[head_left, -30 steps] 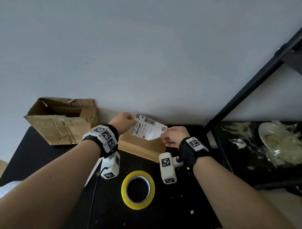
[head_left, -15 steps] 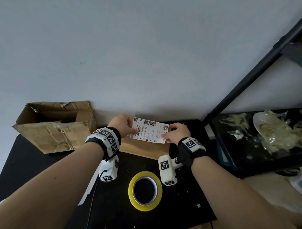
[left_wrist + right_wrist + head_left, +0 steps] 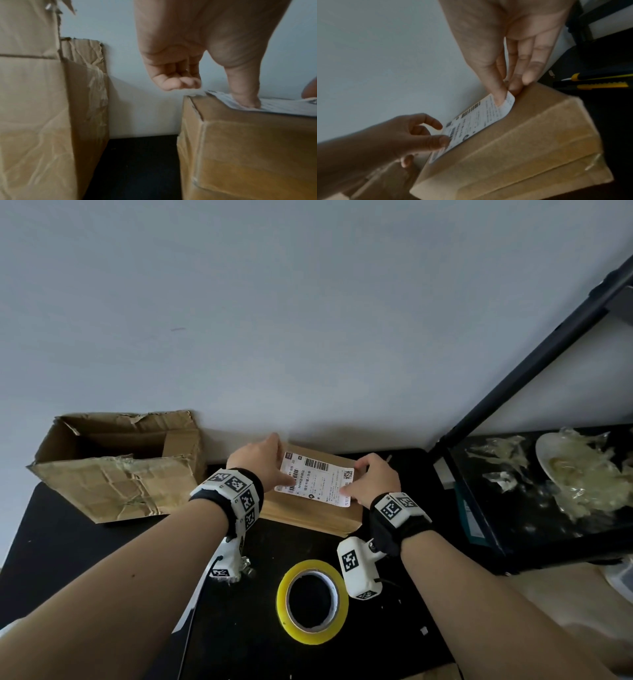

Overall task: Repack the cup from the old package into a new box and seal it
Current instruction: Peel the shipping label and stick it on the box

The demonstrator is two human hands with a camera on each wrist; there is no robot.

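Lying flat on the closed brown cardboard box (image 3: 310, 508), the white printed shipping label (image 3: 317, 482) ran L–R btwn both hands. Left hand (image 3: 258, 463) thumb pressed one end; right hand (image 3: 371, 482) pinched the other, corner lifted. Cup unseen, presumably inside.

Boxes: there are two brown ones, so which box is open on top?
The crumpled old box on the left is open, its torn flaps up. The smooth new box under both hands is closed, with a white label on top.
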